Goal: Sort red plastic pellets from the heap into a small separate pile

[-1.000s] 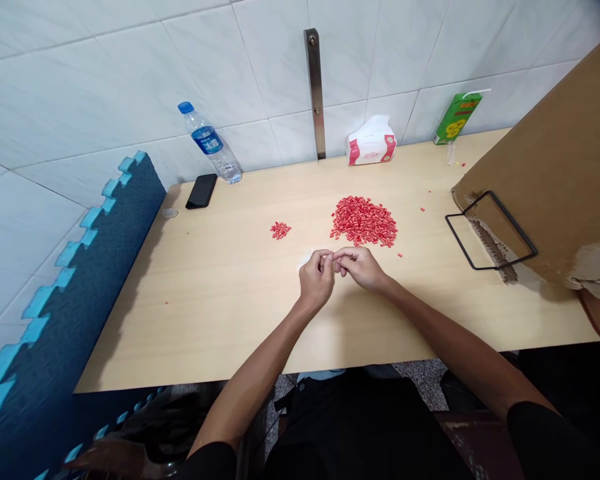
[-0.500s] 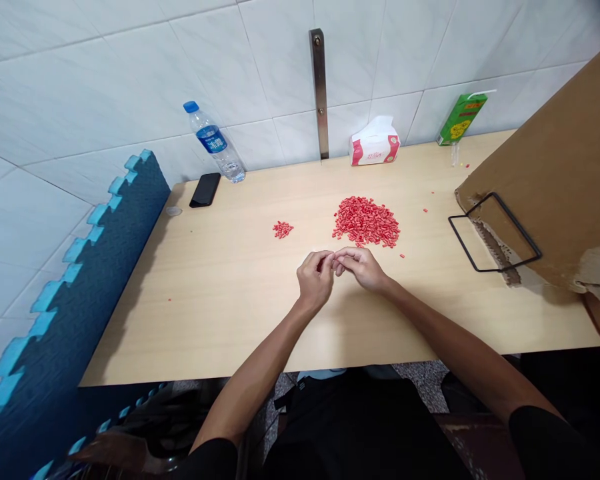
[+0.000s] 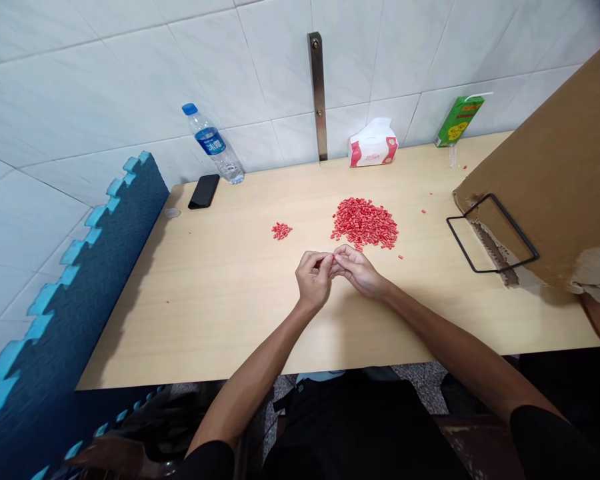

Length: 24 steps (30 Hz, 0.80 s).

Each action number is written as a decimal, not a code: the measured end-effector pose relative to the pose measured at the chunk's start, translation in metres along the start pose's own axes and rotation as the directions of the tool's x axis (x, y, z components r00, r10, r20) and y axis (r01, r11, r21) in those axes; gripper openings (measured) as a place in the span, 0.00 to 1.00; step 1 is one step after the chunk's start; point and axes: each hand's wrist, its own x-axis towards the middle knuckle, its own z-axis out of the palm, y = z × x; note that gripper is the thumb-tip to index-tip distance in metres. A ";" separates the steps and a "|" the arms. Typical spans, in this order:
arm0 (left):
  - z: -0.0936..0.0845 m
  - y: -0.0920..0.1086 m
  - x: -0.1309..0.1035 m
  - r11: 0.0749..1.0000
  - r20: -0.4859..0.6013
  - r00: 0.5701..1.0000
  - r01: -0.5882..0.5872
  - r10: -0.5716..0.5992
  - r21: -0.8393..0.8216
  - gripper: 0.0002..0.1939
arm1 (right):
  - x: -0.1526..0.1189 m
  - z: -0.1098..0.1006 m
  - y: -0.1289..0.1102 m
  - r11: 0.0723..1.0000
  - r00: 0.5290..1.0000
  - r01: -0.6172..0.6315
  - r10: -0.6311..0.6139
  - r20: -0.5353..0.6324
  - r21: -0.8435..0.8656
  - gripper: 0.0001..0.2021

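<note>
Two hands meet at a tiny red piece, with heaps of more beyond

The left hand (image 3: 314, 280) and right hand (image 3: 363, 272) come together at their fingertips, both pinching one small red piece (image 3: 334, 257); whether the curled fingers hide others, I cannot tell. Beyond them, at 1 o'clock, lies a large pile (image 3: 364, 223) of such pieces, its near edge close to the right hand. A small pile (image 3: 281, 231) sits at 10 o'clock, well apart from it. One loose piece (image 3: 401, 257) rests at 3 o'clock.

Everything lies on one pale wood-look worktop (image 3: 220, 293) against a tiled wall (image 3: 130, 87). Towards 10 o'clock are a black phone (image 3: 204, 191) and a bottle (image 3: 211, 141) leaning on the wall; at 12, a metal bar (image 3: 319, 97); at 1, a tissue pack (image 3: 373, 152); near 2, a green drink carton (image 3: 460, 121). A cardboard box (image 3: 555, 167) with a black wire frame (image 3: 514, 225) stands towards 3.

Count: two hands, two piles, one bottle, one phone, one tissue pack, one carton, one box; the piled pieces are too many and small to number.
</note>
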 end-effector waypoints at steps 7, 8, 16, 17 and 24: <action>0.000 0.000 0.001 0.999 0.019 1.000 -0.002 0.001 0.035 0.07 | 0.000 0.002 0.002 1.000 1.000 0.021 -0.021 -0.012 -0.018 0.16; 0.000 0.000 0.001 0.999 0.022 1.000 -0.004 0.003 0.040 0.07 | 0.000 0.002 0.002 0.999 1.000 0.027 -0.027 -0.015 -0.023 0.16; 0.000 -0.003 0.002 1.000 0.042 0.999 -0.015 0.014 0.011 0.07 | 0.001 0.000 0.000 0.996 0.995 0.085 -0.086 -0.047 -0.034 0.15; 0.000 -0.003 0.002 1.000 0.037 0.999 -0.001 0.001 -0.006 0.07 | 0.002 0.000 0.000 0.996 0.996 0.079 -0.081 -0.047 -0.034 0.15; 0.001 -0.005 0.003 0.993 0.002 0.998 0.063 -0.064 -0.096 0.08 | 0.001 0.002 0.001 0.998 0.998 0.062 -0.062 -0.015 -0.023 0.16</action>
